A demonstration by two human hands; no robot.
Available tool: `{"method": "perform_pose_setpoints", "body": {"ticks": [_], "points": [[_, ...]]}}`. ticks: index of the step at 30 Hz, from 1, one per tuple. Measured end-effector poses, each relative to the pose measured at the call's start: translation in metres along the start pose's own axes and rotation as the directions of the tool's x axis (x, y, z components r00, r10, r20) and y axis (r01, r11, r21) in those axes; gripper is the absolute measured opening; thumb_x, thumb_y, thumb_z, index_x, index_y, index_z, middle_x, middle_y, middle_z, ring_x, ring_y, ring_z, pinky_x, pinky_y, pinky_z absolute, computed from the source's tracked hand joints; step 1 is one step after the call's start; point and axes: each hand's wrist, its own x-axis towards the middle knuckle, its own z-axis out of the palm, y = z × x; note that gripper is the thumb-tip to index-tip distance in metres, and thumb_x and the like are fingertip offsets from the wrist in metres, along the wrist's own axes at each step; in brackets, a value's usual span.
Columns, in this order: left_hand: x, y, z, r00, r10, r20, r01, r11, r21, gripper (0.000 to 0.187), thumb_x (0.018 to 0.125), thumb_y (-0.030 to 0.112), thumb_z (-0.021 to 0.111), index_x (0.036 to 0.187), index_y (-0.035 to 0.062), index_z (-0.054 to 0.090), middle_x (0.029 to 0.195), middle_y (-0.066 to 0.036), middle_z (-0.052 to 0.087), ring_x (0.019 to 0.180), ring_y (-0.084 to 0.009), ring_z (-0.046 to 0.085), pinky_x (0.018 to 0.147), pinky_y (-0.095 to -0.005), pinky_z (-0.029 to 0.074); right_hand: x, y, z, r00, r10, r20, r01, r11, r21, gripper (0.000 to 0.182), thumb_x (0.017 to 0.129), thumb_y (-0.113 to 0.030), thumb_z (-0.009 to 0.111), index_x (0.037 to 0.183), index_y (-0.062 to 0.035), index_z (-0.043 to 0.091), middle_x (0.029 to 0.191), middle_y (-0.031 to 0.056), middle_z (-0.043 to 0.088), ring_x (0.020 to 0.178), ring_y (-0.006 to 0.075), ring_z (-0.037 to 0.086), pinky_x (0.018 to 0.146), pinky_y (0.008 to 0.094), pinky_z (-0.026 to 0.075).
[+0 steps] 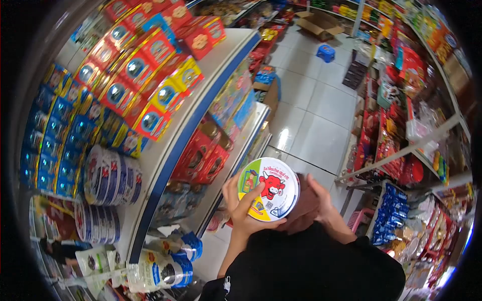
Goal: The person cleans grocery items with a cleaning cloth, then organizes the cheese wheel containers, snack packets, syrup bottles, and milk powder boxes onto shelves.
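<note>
My left hand (243, 208) grips a round box of cheese (273, 193) in front of my chest, thumb across its lid. The lid is white, with a red laughing cow, a green patch and a yellow band. My right hand (324, 203) is closed around a brown cloth (305, 206) just right of the box. Part of the cloth is hidden behind the box. On the shelf to the left stand stacks of similar round boxes (113, 175), seen mostly from their sides.
Red and yellow cartons (135, 70) and blue packs (52, 138) fill the left shelf (201, 95). Bagged goods (160, 268) sit at its near end. A tiled aisle (306, 120) runs ahead, with a blue stool (326, 53) and an open cardboard box (319, 25). Stocked racks line the right.
</note>
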Motion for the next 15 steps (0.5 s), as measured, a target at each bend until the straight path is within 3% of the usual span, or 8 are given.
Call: {"method": "perform_pose_setpoints", "body": {"ticks": [3, 4, 6, 8, 10, 13, 14, 15], "points": [[-0.018, -0.001, 0.000, 0.998, -0.042, -0.047, 0.040, 0.999, -0.036, 0.079, 0.042, 0.057, 0.078, 0.103, 0.0107, 0.062, 0.113, -0.024, 0.049, 0.101, -0.0346, 0.046, 0.086, -0.0447, 0.035, 0.004, -0.015, 0.031, 0.986, -0.149, -0.070, 0.149, 0.989, 0.002, 0.040, 0.088, -0.032, 0.043, 0.107, 0.0013, 0.052, 0.098, 0.0158, 0.060, 0.086, 0.0242, 0.060, 0.075, 0.0345, 0.048], [-0.020, 0.006, 0.000, 0.993, -0.082, -0.079, 0.073, 0.991, -0.112, 0.074, 0.041, 0.050, 0.082, 0.104, 0.0163, 0.063, 0.115, -0.022, 0.048, 0.103, -0.0344, 0.044, 0.088, -0.0438, 0.033, 0.010, -0.014, 0.031, 0.991, -0.129, -0.033, 0.128, 0.992, -0.017, 0.036, 0.087, -0.029, 0.043, 0.104, 0.0015, 0.053, 0.096, 0.0151, 0.060, 0.084, 0.0229, 0.060, 0.073, 0.0334, 0.049], [-0.024, 0.008, -0.004, 0.986, -0.069, -0.154, 0.060, 0.996, -0.058, 0.075, 0.041, 0.051, 0.081, 0.105, 0.0175, 0.063, 0.115, -0.023, 0.048, 0.102, -0.0346, 0.045, 0.088, -0.0431, 0.033, 0.022, -0.006, 0.031, 0.996, -0.084, 0.035, 0.086, 0.995, -0.052, 0.030, 0.084, -0.022, 0.045, 0.099, 0.0019, 0.056, 0.092, 0.0137, 0.061, 0.079, 0.0202, 0.060, 0.069, 0.0313, 0.049], [-0.027, 0.011, -0.015, 0.975, -0.049, -0.217, 0.054, 0.998, 0.016, 0.075, 0.041, 0.052, 0.081, 0.105, 0.0175, 0.063, 0.115, -0.025, 0.048, 0.102, -0.0354, 0.045, 0.088, -0.0423, 0.033, 0.029, 0.001, 0.034, 0.938, -0.170, 0.303, 0.291, 0.862, -0.415, 0.024, 0.081, -0.016, 0.047, 0.093, 0.0018, 0.058, 0.087, 0.0109, 0.062, 0.076, 0.0170, 0.059, 0.066, 0.0288, 0.048], [-0.033, 0.008, -0.028, 0.965, -0.028, -0.262, 0.054, 0.994, 0.091, 0.080, 0.042, 0.058, 0.078, 0.107, 0.0152, 0.061, 0.115, -0.026, 0.048, 0.102, -0.0369, 0.046, 0.087, -0.0451, 0.034, 0.040, 0.009, 0.030, 0.949, 0.193, 0.251, -0.090, 0.925, -0.370, 0.020, 0.072, -0.008, 0.056, 0.085, 0.0059, 0.061, 0.083, 0.0114, 0.064, 0.083, 0.0176, 0.059, 0.068, 0.0295, 0.047], [-0.044, 0.002, -0.047, 0.953, -0.059, -0.297, 0.098, 0.988, 0.120, 0.081, 0.044, 0.063, 0.075, 0.106, 0.0131, 0.062, 0.114, -0.028, 0.048, 0.101, -0.0374, 0.047, 0.087, -0.0464, 0.036, 0.040, 0.024, 0.045, 0.947, 0.167, 0.273, 0.022, 0.817, -0.576, 0.022, 0.071, -0.007, 0.055, 0.085, 0.0077, 0.061, 0.078, 0.0116, 0.064, 0.082, 0.0168, 0.059, 0.069, 0.0285, 0.047], [-0.051, 0.000, -0.049, 0.952, -0.079, -0.297, 0.116, 0.987, 0.111, 0.081, 0.044, 0.063, 0.075, 0.106, 0.0129, 0.062, 0.114, -0.028, 0.048, 0.100, -0.0373, 0.047, 0.087, -0.0462, 0.036, 0.038, 0.018, 0.054, 0.940, 0.149, 0.308, 0.083, 0.773, -0.629, 0.023, 0.077, -0.006, 0.050, 0.095, 0.0029, 0.060, 0.083, 0.0082, 0.062, 0.073, 0.0139, 0.058, 0.065, 0.0249, 0.047], [-0.055, -0.001, -0.051, 0.950, -0.095, -0.298, 0.131, 0.986, 0.104, 0.080, 0.045, 0.063, 0.075, 0.106, 0.0127, 0.062, 0.114, -0.028, 0.048, 0.100, -0.0371, 0.048, 0.086, -0.0459, 0.036, 0.042, 0.024, 0.052, 0.944, 0.055, 0.325, 0.119, 0.863, -0.491, 0.024, 0.078, -0.006, 0.049, 0.098, 0.0030, 0.058, 0.086, 0.0091, 0.062, 0.075, 0.0146, 0.059, 0.067, 0.0254, 0.047]]}}
